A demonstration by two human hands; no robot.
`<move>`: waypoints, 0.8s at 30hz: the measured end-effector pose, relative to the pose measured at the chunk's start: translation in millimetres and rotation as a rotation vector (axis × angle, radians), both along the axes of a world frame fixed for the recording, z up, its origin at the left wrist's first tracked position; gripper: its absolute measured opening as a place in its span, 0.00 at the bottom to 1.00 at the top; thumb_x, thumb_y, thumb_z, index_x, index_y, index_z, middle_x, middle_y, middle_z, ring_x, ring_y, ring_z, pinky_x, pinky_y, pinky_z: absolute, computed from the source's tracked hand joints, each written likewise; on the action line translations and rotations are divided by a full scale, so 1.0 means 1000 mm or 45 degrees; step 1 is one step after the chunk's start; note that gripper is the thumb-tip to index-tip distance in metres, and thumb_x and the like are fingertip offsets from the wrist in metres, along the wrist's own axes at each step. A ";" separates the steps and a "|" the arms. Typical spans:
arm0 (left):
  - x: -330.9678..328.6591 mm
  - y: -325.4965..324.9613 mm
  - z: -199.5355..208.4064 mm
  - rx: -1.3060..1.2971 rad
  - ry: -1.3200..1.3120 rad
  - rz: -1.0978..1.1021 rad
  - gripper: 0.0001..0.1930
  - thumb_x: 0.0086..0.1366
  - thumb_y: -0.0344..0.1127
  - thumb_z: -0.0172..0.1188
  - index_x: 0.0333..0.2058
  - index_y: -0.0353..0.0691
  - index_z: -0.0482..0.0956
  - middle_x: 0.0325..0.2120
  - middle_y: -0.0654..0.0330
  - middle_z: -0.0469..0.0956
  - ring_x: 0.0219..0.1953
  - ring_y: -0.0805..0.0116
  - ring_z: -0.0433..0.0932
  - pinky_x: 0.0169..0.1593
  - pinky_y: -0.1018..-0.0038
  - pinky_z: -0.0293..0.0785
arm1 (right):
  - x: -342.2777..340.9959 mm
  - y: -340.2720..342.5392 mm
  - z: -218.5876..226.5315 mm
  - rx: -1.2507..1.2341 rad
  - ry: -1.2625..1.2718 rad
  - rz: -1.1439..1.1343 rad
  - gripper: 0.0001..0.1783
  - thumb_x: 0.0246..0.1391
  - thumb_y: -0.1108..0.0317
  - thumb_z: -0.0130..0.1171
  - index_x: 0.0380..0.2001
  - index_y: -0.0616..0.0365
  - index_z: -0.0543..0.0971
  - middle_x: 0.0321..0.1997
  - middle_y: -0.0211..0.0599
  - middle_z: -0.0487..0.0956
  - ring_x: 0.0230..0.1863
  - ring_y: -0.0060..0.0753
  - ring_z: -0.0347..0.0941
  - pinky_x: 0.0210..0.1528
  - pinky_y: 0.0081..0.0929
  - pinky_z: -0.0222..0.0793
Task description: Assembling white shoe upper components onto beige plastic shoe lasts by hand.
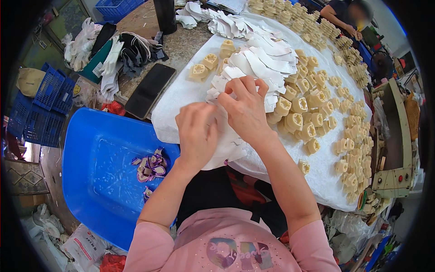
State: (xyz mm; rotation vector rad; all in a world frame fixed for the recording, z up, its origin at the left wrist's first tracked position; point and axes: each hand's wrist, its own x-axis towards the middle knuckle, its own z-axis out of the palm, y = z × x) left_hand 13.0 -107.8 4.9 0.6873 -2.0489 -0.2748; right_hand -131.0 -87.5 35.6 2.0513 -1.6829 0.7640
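My right hand [244, 109] is over the near end of a heap of thin, curved white pieces [260, 63]. Its fingers are bent and closed, and whatever lies under the fingertips is hidden. Beside it on the left, my left hand [197, 131] is curled and smeared by motion above the white-covered work surface [181, 102]; its grip does not show. Many small cream hollow blocks [299, 105], shaped like shoe heels, lie right of the heap. A few more cream blocks [198, 72] stand on its left. A tiny purple bit [226, 162] shows at the near edge.
A blue basin [97, 131] on my left holds several purple-and-cream pieces [152, 168]. A black phone [150, 90] and a dark cup [165, 16] are on the table beyond. Blue crates [47, 97] stand far left. Another person [337, 16] sits at the far right.
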 end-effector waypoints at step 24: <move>-0.016 -0.031 -0.003 0.697 0.193 0.083 0.12 0.51 0.21 0.58 0.36 0.39 0.77 0.33 0.57 0.77 0.42 0.61 0.71 0.48 0.67 0.63 | -0.088 0.097 0.045 -0.584 -1.889 0.524 0.12 0.50 0.78 0.59 0.37 0.57 0.70 0.40 0.38 0.75 0.42 0.30 0.71 0.49 0.29 0.66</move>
